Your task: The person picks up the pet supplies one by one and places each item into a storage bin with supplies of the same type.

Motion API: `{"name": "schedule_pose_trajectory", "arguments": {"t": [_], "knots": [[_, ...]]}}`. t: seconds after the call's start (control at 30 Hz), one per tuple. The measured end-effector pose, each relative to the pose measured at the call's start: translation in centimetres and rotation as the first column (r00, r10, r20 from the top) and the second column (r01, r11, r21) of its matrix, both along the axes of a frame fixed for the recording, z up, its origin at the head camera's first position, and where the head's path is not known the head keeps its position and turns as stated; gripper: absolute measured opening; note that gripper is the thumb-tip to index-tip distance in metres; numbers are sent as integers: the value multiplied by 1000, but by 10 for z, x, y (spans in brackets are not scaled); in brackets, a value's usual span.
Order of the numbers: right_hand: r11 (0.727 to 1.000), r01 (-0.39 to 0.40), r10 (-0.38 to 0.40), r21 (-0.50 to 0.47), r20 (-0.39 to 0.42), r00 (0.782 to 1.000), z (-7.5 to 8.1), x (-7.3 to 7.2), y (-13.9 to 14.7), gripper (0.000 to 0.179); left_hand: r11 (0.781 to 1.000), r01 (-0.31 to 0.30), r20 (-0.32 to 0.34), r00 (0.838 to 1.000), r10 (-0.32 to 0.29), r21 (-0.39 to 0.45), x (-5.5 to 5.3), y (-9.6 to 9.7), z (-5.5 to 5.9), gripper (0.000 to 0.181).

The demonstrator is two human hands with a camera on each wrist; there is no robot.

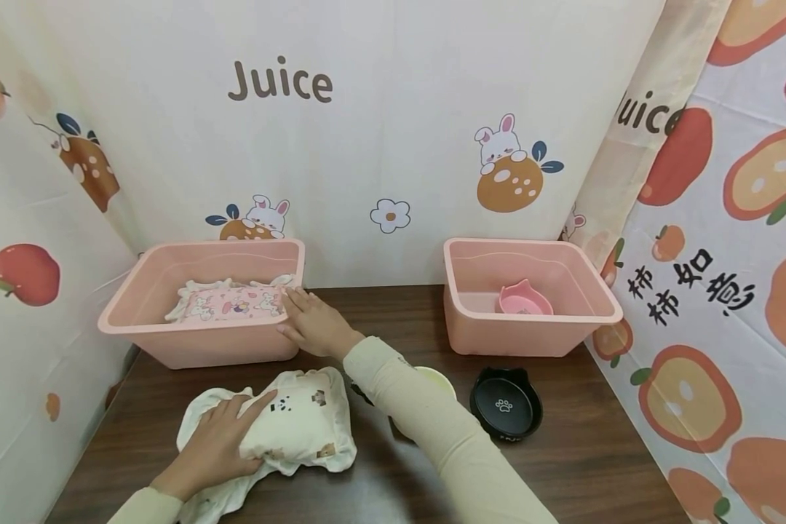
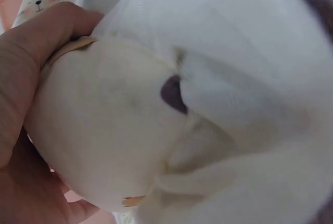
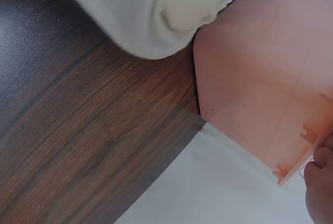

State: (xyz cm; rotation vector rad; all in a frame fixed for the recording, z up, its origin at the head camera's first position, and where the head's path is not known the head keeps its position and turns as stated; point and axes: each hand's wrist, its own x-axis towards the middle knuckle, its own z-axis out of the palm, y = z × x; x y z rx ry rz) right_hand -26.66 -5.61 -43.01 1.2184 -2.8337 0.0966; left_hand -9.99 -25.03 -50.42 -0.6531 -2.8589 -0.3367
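A small cream pillow [image 1: 301, 418] with animal prints and a ruffled edge lies on the table at the front left. My left hand [image 1: 219, 437] grips its left side, and the left wrist view shows thumb and fingers around the puffy pillow [image 2: 104, 125]. Loose cream cloth trails below that hand. My right hand [image 1: 317, 320] rests at the right rim of the left pink bin [image 1: 199, 346], its fingers extended beside a pink rabbit-print pillow [image 1: 232, 303] lying inside. In the right wrist view only part of the right hand [image 3: 320, 182] shows at the bin's edge.
The right pink bin [image 1: 530, 335] contains a pink cat-eared bowl [image 1: 525, 300]. A black paw-print bowl [image 1: 506, 404] stands in front of it. My right sleeve partly hides a pale yellow bowl [image 1: 440, 380] and something dark. Printed curtains enclose the wooden table [image 1: 589, 451].
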Motion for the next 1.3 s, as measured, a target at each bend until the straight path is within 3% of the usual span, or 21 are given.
{"name": "schedule_pose_trajectory", "arguments": {"t": [0.4,0.93,1.3], "knots": [[1000,0,0,3,3,1000,-2,-1,0,65,1000,-29,37,999,29,-12,9,-22,31,104],[1000,2,-2,-6,9,1000,-2,-2,1,64,997,-82,-34,996,81,-10,18,-63,51,107],[1000,11,-11,-2,11,1000,-3,0,1,65,997,-73,-147,987,71,-12,26,-96,73,113]]}}
